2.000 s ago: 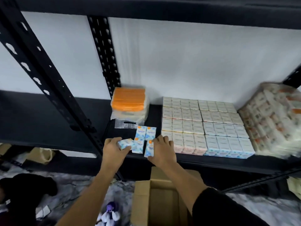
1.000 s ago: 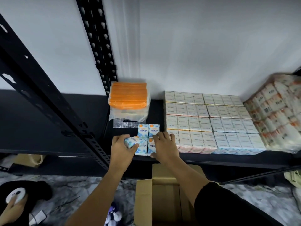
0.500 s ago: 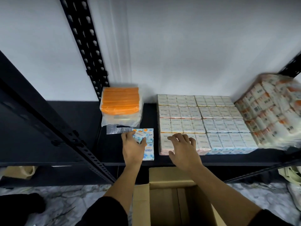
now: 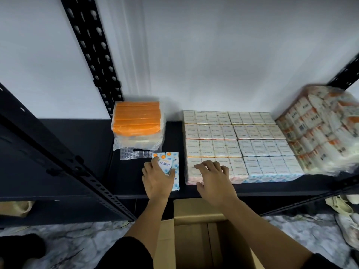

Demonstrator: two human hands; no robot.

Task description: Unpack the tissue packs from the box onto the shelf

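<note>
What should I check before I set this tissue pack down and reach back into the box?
1. Left hand grips the blue tissue pack it is placing: ok.
2. Pack sits over the small blue packs already on the shelf: ok.
3. Pack squared up with those below: not ok, it looks tilted.
4. Right hand is free, fingers spread over the front edge of the big wrapped block: ok.
5. Cardboard box is open below the shelf: ok.
6. Packs left in the box: cannot tell, none visible in the part shown.
</note>
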